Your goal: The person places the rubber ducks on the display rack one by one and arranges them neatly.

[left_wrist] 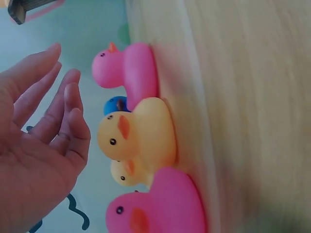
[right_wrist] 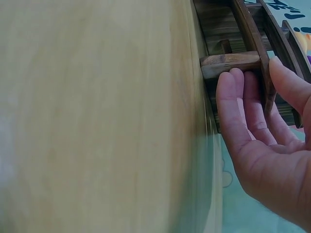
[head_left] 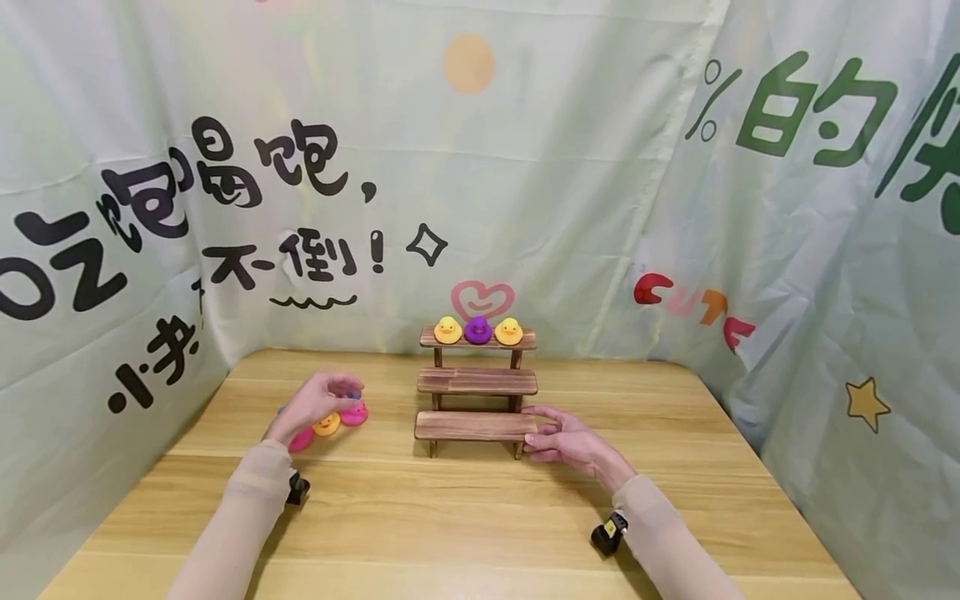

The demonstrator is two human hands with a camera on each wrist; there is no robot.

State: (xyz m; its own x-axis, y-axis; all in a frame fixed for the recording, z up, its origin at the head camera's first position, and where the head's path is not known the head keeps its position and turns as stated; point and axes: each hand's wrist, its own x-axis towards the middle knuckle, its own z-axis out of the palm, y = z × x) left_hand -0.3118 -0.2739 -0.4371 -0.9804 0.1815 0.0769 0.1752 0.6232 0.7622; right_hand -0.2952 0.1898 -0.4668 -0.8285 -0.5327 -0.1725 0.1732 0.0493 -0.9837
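My left hand (head_left: 315, 402) hovers above a group of rubber ducks at the left, its fingers loosely bent with nothing between them. In the left wrist view a pink duck (left_wrist: 138, 73), an orange-yellow duck (left_wrist: 158, 128) and another pink duck (left_wrist: 177, 206) stand in a row. Partly hidden behind them are a blue duck (left_wrist: 114, 105) and a paler yellow duck (left_wrist: 127, 171). My right hand (head_left: 573, 446) grips the right end of the lowest step of a three-tier wooden stand (head_left: 474, 426), thumb on one side and fingers beneath.
On the stand's top step sit a yellow duck (head_left: 447, 332), a purple duck (head_left: 478, 332) and a second yellow duck (head_left: 509, 333). A printed curtain (head_left: 540, 208) hangs behind and beside the wooden table (head_left: 450, 525).
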